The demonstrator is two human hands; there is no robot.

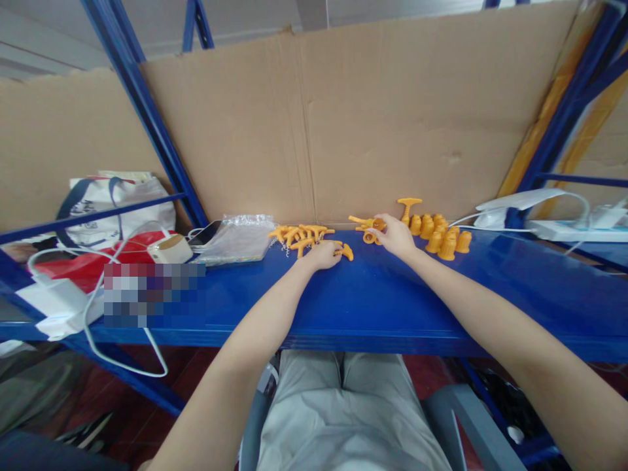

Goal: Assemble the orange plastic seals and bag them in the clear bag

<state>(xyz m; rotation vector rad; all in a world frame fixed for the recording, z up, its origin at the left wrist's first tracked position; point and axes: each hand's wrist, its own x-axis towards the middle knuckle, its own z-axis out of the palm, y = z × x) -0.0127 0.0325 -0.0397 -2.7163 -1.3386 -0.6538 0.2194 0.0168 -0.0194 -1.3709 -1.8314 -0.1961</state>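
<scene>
Pinching an orange cup (379,223), my right hand (396,234) is over the blue table (373,301). My left hand (324,256) curls beside an orange handle (348,252); from afar, I cannot tell if it pinches it. Other handles (299,233) lie near it. Other cups (435,241) stand right of my right hand.

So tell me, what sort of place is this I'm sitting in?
Probably a makeshift assembly workstation: a blue worktop with a cardboard panel standing behind it, bearing groups of orange cup-shaped pieces and T-handled pieces.
</scene>
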